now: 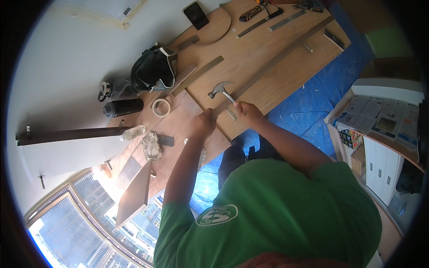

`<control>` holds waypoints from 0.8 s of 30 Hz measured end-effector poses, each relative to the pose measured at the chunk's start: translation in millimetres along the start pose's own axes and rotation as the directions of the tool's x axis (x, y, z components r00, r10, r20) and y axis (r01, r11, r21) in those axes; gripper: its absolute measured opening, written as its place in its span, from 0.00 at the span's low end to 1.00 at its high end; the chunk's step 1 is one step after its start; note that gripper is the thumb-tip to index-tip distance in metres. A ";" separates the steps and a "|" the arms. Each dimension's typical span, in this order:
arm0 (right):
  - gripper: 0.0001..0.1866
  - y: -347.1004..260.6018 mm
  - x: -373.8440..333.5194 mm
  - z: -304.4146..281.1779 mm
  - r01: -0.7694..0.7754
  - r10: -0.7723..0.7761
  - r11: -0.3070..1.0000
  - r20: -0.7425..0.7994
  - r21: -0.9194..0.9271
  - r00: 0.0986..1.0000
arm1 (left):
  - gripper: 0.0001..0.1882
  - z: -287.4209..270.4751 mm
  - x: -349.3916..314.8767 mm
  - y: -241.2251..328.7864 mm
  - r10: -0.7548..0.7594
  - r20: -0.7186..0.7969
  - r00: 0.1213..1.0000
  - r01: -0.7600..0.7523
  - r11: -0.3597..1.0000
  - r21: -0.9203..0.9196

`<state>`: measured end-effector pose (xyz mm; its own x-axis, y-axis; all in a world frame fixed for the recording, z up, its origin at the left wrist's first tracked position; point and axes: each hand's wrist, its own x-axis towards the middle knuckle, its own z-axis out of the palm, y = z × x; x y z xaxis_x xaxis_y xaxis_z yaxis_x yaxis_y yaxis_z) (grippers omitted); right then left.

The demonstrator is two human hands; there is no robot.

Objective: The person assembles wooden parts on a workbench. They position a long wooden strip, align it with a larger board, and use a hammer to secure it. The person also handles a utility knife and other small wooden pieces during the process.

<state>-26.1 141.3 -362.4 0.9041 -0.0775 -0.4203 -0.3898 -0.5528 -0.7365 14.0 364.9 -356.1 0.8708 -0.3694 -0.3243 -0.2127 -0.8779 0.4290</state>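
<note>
My right hand [251,115] is closed around the handle of a claw hammer [217,90]. The hammer's metal head is raised over the work surface, just beyond my left hand. A long, narrow dark wooden strip [272,70] runs from the far right edge of the board to my left hand [204,123], which grips its near end, though the fingertips are partly hidden. Under both lies a broad wooden board [261,96]. Between my hands rests a small yellowish plate [231,114].
On the left are a roll of tape [161,107], a dark tool bag [156,69], a black bottle [124,107] and crumpled clear plastic [152,147]. Farther off lie a phone [195,16], a utility knife [251,13] and pliers [309,5]. Blue sheeting [298,114] covers the floor.
</note>
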 end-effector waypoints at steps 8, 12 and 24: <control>0.31 28.4 43.8 -65.1 -0.110 0.115 0.993 -0.262 0.033 0.958 | 0.16 3.8 -4.1 -4.4 0.015 0.026 1.000 -0.015 1.000 -0.013; 0.31 28.1 32.3 -72.5 -0.130 0.137 0.991 -0.271 0.042 0.953 | 0.11 -1.5 -6.8 -0.4 0.004 0.062 0.998 -0.004 1.000 -0.003; 0.30 -27.9 -21.0 25.2 -0.115 0.115 0.993 -0.010 -0.025 0.993 | 0.32 42.1 -33.1 -78.0 0.128 -0.250 0.960 -0.217 0.902 -0.373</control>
<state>-38.7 179.3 -346.3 0.8550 -0.1483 -0.4969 -0.4865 -0.5610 -0.6697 -16.9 432.8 -414.3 0.9193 -0.3910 -0.0458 -0.2159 -0.5980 0.7718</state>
